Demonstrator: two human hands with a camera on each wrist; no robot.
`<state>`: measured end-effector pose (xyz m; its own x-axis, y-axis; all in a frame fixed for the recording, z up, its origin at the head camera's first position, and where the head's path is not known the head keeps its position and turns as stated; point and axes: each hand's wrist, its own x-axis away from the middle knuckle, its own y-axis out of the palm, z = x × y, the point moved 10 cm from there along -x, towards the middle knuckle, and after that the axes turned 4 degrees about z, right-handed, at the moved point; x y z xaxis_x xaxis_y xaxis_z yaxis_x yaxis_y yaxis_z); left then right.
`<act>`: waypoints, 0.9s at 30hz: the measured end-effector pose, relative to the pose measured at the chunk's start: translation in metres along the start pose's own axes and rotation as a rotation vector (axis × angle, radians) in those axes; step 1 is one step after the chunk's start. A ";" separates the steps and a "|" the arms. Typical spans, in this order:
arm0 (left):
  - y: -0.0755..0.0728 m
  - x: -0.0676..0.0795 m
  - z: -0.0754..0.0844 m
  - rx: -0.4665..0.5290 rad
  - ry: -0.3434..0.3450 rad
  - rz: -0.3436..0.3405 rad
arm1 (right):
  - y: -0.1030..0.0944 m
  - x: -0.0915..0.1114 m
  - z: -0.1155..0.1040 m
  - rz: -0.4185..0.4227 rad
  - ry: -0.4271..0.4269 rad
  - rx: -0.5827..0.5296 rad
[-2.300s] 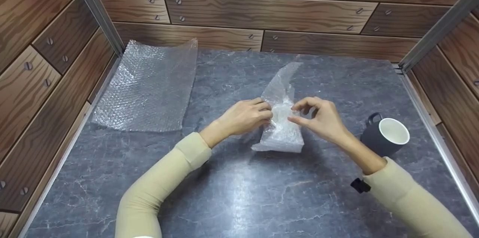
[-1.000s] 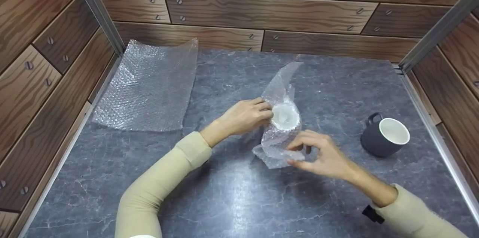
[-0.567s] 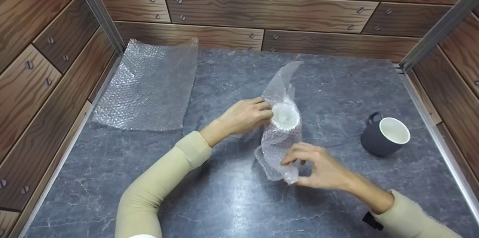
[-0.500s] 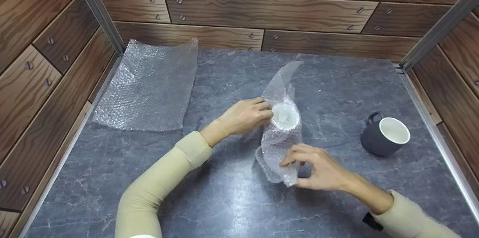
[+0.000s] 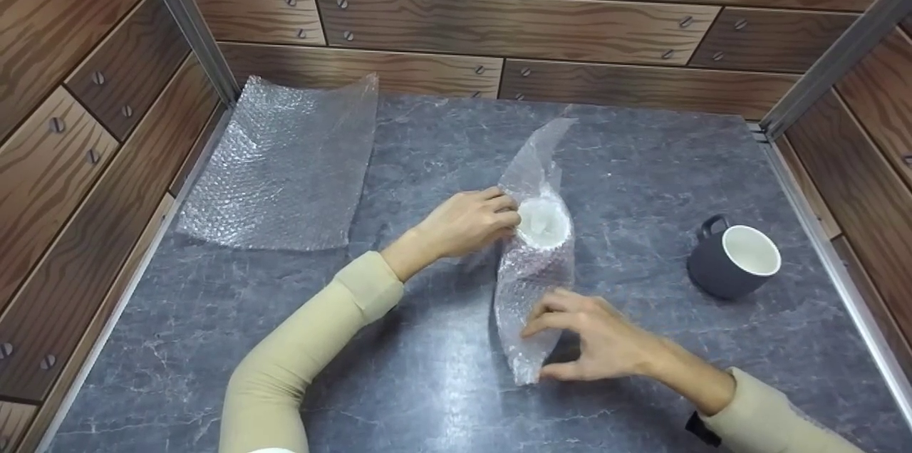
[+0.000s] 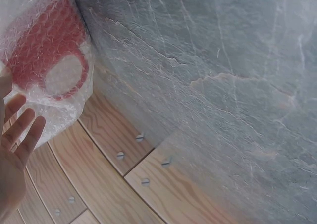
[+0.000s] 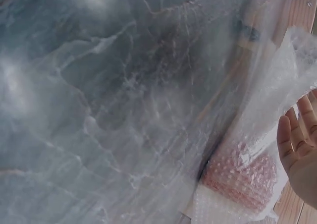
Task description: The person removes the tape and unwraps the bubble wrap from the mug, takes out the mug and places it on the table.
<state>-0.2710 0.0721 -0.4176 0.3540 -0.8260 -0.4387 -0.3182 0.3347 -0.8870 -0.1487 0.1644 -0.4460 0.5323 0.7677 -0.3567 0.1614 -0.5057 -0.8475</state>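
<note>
A red mug [image 6: 47, 38] with a white inside stands mid-table within clear bubble wrap [image 5: 519, 310], its handle showing through the film in the left wrist view. From above, its pale opening [image 5: 543, 223] is uncovered. My left hand [image 5: 472, 222] holds the wrapped mug at the left of its rim, fingers bent over the edge. Nearer the front, my right hand [image 5: 598, 335] pinches the front flap of the wrap, thumb at its lower corner and fingers on its upper side. Another flap of film points away behind the mug.
A dark grey mug [image 5: 727, 264] with a white inside stands on the right. At the back left lies a flat sheet of bubble wrap [image 5: 285, 168]. Wood-patterned walls [image 5: 413, 22] and metal posts [image 5: 182, 18] border the marbled table [image 5: 399, 382].
The film that covered the red mug's top is folded back toward the front. My right hand has drawn that flap forward and slightly left; my left hand has stayed at the rim.
</note>
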 end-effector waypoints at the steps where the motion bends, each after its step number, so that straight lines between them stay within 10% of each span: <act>1: 0.000 0.000 0.000 -0.001 0.000 0.001 | 0.002 0.000 -0.001 -0.003 -0.006 0.008; 14: 0.000 0.000 0.000 0.003 -0.006 -0.014 | 0.019 0.001 0.003 -0.132 0.051 0.041; 27: 0.001 0.000 -0.001 0.013 -0.017 -0.018 | -0.023 -0.010 0.008 -0.032 0.039 0.032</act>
<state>-0.2721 0.0722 -0.4180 0.3743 -0.8244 -0.4245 -0.2998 0.3256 -0.8967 -0.1642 0.1714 -0.4261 0.5592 0.7672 -0.3142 0.1525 -0.4677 -0.8706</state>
